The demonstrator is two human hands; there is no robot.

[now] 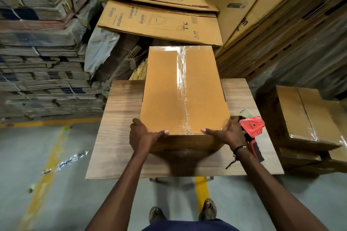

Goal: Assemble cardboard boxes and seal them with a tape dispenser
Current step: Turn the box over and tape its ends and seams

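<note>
Both grips, left (143, 135) and right (224, 133), clasping taped box (185, 90) on table (120, 118); dispenser (252, 129) beside right.

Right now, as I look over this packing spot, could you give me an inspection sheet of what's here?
Surface: wooden table, the box stands on it and overhangs its far edge.
Job's things: cardboard box, top flaps closed, clear tape along the centre seam and far edge. Red tape dispenser lies on the table beside the box's right corner.
Clutter: scrap of clear plastic film on the floor, left of the table.
Grips: left hand and right hand each hold a near corner of the box, thumbs on top.
Cables: nothing seen.
Surroundings: flat printed cartons behind the table, stacked flattened cardboard left, sealed boxes right.
</note>
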